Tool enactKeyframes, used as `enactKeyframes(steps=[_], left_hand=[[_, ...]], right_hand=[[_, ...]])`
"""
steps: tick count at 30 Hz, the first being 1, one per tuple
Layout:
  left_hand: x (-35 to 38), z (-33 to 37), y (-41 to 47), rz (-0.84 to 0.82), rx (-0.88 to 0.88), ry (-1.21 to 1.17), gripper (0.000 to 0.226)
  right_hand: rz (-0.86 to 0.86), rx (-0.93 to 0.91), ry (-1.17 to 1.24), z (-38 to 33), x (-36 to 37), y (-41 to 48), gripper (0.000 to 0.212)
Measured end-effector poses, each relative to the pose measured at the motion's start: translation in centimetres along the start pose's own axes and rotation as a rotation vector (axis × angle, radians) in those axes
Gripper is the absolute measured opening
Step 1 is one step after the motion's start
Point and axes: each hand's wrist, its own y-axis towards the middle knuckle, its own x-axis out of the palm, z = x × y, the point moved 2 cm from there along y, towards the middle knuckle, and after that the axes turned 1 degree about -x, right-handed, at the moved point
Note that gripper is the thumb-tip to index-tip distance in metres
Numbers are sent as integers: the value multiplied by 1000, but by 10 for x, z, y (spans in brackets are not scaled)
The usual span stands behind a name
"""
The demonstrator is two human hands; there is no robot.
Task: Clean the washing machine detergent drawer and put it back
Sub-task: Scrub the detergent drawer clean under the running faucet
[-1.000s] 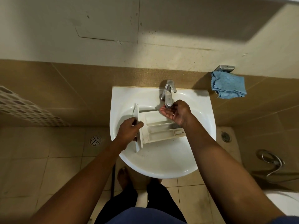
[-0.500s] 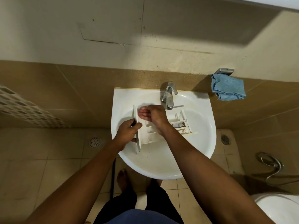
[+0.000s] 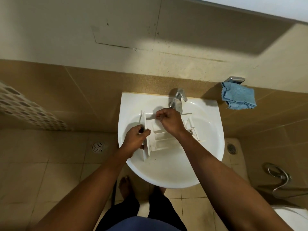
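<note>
The white detergent drawer is found inside the basin of the white sink, set crosswise, with its front panel turned toward the sink's left edge and its open compartments facing up. The front panel is gripped by the left hand, fingers on the outer face and thumb over the top edge. The right hand is held over the drawer's rear compartments, near the sink's back edge, knuckles up and fingers curled inward. Whether anything is pinched in it cannot be told. The two hands are kept apart, one at each side of the panel. A chrome tap is mounted at the back edge, just behind the right hand. A blue cloth is hung on the wall beyond the sink's right rear corner.
</note>
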Motion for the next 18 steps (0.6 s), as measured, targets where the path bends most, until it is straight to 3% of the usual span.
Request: enactKeyframes(steps=[2,4,9,14,18], left_hand=[[1,0,2,7,1,22,26],[0,0,1,14,2,29,24],[-5,-4,1,-10,3,-27,19],[-2,-4,4,-19,2,2,19],[-6,-8,5,-35,-15,-48,18]], right_hand=[[-49,-111,-105,-14,10,-7,22],[-149,-110,-38,-22,27,-14,25],[-104,190,497,2,9,-9,21],[-165,219,500,-20,28,-17,37],[-192,284,587,-11,25,-14,20]])
